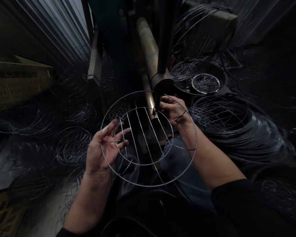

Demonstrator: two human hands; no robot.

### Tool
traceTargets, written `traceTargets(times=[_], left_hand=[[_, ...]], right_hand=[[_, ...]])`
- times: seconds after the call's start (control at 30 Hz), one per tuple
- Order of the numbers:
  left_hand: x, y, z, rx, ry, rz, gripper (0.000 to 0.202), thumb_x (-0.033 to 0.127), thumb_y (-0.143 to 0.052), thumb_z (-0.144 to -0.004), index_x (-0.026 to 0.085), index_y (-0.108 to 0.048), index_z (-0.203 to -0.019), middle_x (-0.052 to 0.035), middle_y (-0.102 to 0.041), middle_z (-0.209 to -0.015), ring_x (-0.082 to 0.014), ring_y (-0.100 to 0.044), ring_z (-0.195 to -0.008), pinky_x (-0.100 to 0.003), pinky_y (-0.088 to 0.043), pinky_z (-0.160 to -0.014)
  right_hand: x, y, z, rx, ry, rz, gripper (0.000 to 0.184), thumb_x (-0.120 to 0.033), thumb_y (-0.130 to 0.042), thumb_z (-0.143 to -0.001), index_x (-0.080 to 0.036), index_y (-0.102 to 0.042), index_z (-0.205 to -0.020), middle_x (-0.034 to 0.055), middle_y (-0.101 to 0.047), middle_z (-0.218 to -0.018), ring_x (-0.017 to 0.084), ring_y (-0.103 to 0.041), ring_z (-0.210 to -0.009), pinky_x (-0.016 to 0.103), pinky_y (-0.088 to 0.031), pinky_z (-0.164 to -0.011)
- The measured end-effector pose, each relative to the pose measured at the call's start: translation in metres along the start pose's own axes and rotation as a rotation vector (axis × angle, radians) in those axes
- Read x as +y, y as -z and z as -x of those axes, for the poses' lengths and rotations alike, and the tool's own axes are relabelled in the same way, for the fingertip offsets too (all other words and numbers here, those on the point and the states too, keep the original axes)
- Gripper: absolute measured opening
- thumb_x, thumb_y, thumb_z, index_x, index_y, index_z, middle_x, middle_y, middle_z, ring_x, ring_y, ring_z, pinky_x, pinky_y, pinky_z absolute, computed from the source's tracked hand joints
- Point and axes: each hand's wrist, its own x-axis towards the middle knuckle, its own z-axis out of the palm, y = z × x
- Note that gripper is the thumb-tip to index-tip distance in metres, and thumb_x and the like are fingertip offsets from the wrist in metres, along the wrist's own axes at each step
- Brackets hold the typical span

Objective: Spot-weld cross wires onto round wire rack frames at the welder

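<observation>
A round wire rack [143,136] is held level in front of me. It has an outer ring, a smaller inner ring with several parallel bars, and short spokes between the rings. My left hand [104,144] holds its left side, thumb and fingers around the wires there. At the far right part of the rack, my right hand [174,110] is closed in a pinch beside the dark upper electrode tip [158,100] of what looks like a spot welder. What its fingertips hold is hidden. Below that tip, the brass-coloured lower electrode arm [149,95] ends under the rack.
A thick brass-coloured bar [148,41] runs back into the machine. Stacked wire rings [227,125] lie at right, behind them a round pan [206,83] of short wire pieces. More wire racks [74,144] sit at left, near yellow crates [19,77]. My knee [182,168] is under the rack.
</observation>
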Motion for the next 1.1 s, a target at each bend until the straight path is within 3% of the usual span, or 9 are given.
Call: traceTargets(times=[0.1, 0.2, 0.3, 0.37, 0.53, 0.73, 1.1], left_hand=[[0.003, 0.005, -0.004, -0.051, 0.03, 0.006, 0.035, 0.027, -0.055, -0.081, 0.013, -0.062, -0.113, -0.0177, -0.06, -0.126, -0.0403, -0.057, -0.117, -0.048, -0.06, -0.073], [0.004, 0.012, -0.016, -0.133, 0.055, 0.038, 0.047, 0.039, -0.058, -0.08, 0.014, -0.058, -0.12, -0.0186, -0.06, -0.126, -0.0409, -0.054, -0.12, -0.059, -0.054, -0.082], [0.003, 0.014, -0.027, -0.253, 0.12, 0.062, 0.058, 0.046, -0.06, -0.077, 0.012, -0.056, -0.123, -0.0215, -0.058, -0.128, -0.0423, -0.053, -0.121, -0.059, -0.053, -0.085], [0.001, 0.013, -0.029, -0.315, 0.136, 0.071, 0.061, 0.046, -0.06, -0.075, 0.011, -0.055, -0.125, -0.0227, -0.056, -0.129, -0.0418, -0.054, -0.12, -0.056, -0.053, -0.086], [-0.007, 0.009, -0.013, -0.279, 0.043, 0.088, 0.056, 0.038, -0.057, -0.075, 0.014, -0.056, -0.125, -0.0195, -0.059, -0.125, -0.0379, -0.056, -0.118, -0.055, -0.052, -0.088], [-0.012, 0.013, 0.002, -0.206, -0.113, 0.103, 0.056, 0.033, -0.056, -0.072, 0.016, -0.057, -0.125, -0.0185, -0.058, -0.127, -0.037, -0.055, -0.118, -0.057, -0.051, -0.089], [-0.008, 0.013, -0.009, -0.14, -0.115, 0.145, 0.048, 0.035, -0.054, -0.073, 0.016, -0.061, -0.117, -0.0175, -0.061, -0.121, -0.0364, -0.056, -0.118, -0.056, -0.052, -0.088]], right_hand=[[0.0, 0.014, 0.013, 0.024, -0.001, 0.012, 0.025, -0.029, -0.081, -0.057, -0.018, -0.067, -0.075, -0.002, -0.062, -0.068, 0.01, -0.056, -0.059, 0.022, -0.043, -0.051], [0.0, 0.036, 0.042, 0.09, -0.02, -0.008, 0.03, -0.019, -0.081, -0.051, -0.02, -0.069, -0.079, -0.002, -0.065, -0.074, 0.01, -0.059, -0.063, 0.022, -0.045, -0.053], [0.0, 0.048, 0.07, 0.1, -0.042, -0.031, 0.034, -0.018, -0.08, -0.052, -0.022, -0.07, -0.085, -0.0008, -0.068, -0.077, 0.011, -0.058, -0.058, 0.024, -0.045, -0.052], [0.0, 0.046, 0.078, 0.151, 0.02, -0.021, 0.031, -0.021, -0.081, -0.057, -0.022, -0.071, -0.086, -0.0014, -0.067, -0.076, 0.009, -0.056, -0.055, 0.024, -0.044, -0.05], [0.004, 0.022, 0.06, 0.306, 0.226, 0.044, 0.018, -0.024, -0.082, -0.056, -0.02, -0.07, -0.07, -0.0043, -0.059, -0.06, 0.006, -0.048, -0.047, 0.023, -0.037, -0.047], [0.008, 0.002, 0.037, 0.268, 0.169, 0.066, 0.028, -0.033, -0.085, -0.049, -0.018, -0.068, -0.066, -0.0051, -0.054, -0.055, 0.006, -0.042, -0.044, 0.022, -0.031, -0.042], [0.013, -0.008, 0.016, 0.193, 0.186, 0.059, 0.025, -0.035, -0.083, -0.055, -0.019, -0.064, -0.059, -0.0042, -0.054, -0.056, 0.007, -0.045, -0.047, 0.021, -0.033, -0.041]])
